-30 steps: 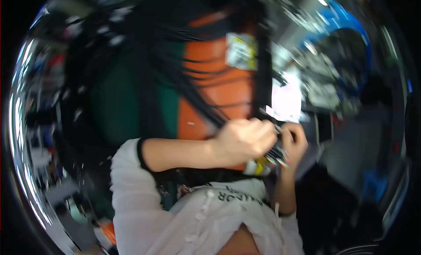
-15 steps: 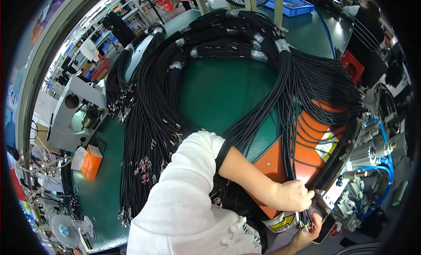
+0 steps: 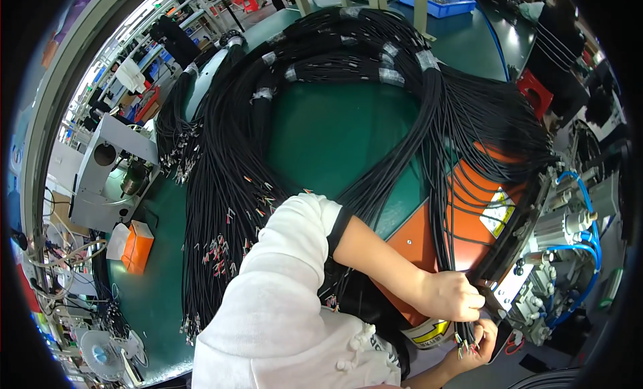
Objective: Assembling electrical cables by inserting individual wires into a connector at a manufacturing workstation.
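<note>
My left hand (image 3: 453,296), at the end of a white-sleeved arm reaching across from the left, is closed in a fist round a hanging bunch of black cables (image 3: 442,235). Just below the fist the bunch ends in thin red, green and white wire ends (image 3: 465,345). Against these ends my right hand (image 3: 481,342) has its fingers curled, partly hidden behind the wires. Above, the cables run up to a clear-taped gather (image 3: 426,59) in a large coil of black cables (image 3: 315,34) on the green table (image 3: 341,131).
An orange machine cover (image 3: 415,245) lies under the cables, with a metal pneumatic unit (image 3: 536,295) and blue hoses to its right. More cables with bare ends (image 3: 221,255) spread leftward. Further left stand a grey machine (image 3: 110,175), an orange box (image 3: 138,247) and a small fan (image 3: 100,352).
My right hand has risen slightly toward the left fist, and its fingers have curled in more at the wire ends. The left fist stays on the bunch. The view has shifted a little.
</note>
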The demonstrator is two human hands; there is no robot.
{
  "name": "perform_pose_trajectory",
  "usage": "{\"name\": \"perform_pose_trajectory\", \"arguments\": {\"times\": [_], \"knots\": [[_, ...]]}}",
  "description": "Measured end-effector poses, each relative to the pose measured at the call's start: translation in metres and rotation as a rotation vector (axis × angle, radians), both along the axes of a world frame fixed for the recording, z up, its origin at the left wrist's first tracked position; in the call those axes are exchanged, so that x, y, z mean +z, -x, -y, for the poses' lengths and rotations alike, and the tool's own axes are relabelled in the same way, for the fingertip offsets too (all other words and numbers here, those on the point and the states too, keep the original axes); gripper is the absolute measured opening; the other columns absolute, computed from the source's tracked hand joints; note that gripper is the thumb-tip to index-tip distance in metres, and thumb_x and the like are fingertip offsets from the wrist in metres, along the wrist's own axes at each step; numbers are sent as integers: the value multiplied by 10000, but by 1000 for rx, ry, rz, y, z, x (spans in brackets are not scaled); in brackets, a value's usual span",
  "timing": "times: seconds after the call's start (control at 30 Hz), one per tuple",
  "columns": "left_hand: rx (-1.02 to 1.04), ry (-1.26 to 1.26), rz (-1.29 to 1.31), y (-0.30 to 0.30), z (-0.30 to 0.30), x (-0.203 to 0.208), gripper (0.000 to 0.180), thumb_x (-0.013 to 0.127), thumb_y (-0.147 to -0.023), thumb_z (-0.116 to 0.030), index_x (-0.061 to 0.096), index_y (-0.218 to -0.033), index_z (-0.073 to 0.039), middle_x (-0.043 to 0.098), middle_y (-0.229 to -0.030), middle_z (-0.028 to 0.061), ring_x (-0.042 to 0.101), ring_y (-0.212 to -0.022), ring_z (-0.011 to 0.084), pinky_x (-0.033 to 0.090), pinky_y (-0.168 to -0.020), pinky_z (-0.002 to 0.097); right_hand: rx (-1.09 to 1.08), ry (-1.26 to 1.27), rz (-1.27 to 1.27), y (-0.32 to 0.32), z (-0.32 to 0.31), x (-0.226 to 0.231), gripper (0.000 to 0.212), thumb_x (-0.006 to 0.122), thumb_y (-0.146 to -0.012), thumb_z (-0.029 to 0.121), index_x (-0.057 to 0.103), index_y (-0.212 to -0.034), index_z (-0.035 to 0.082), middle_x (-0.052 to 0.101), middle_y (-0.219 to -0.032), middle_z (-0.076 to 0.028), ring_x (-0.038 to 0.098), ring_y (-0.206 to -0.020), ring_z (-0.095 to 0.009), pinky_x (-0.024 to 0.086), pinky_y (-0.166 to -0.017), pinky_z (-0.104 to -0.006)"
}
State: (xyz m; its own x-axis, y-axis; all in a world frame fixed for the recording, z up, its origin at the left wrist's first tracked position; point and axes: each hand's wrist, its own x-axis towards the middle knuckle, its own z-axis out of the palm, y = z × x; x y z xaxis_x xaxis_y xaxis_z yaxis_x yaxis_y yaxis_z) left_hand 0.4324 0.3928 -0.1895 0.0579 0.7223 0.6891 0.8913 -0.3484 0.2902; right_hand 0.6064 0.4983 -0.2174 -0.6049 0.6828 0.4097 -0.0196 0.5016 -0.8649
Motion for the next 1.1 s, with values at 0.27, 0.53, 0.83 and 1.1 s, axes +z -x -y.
{"name": "perform_pose_trajectory", "arguments": {"times": [0.27,0.53,0.83,1.1], "knots": [[29,73,62,22,13,27,239,662,-673,-161,641,-890,-63,598,-784,50,610,-648,194,469,-485,309,-158,78,-235,55,32,25,121,555,-830,-100,613,-919,-43,615,-864,-101,568,-804,-149,462,-742,-259],[-83,228,112,20,-1,26,153,629,-661,-106,578,-803,-80,468,-733,25,549,-594,156,434,-448,289,-94,337,-186,43,17,35,64,654,-782,-62,621,-829,-33,611,-812,-92,560,-778,-159,439,-699,-267],[-41,169,-23,15,-1,23,222,669,-650,-59,657,-870,-37,469,-700,11,513,-549,128,411,-437,264,31,183,128,17,-1,38,76,659,-804,-20,592,-796,14,591,-874,-60,532,-761,-121,429,-674,-276],[-20,191,-118,12,-1,21,306,648,-673,-68,703,-974,-54,477,-697,-7,503,-572,117,395,-439,245,102,632,96,16,-6,25,61,643,-817,-8,583,-818,2,573,-867,-47,508,-730,-117,425,-642,-272]]}}
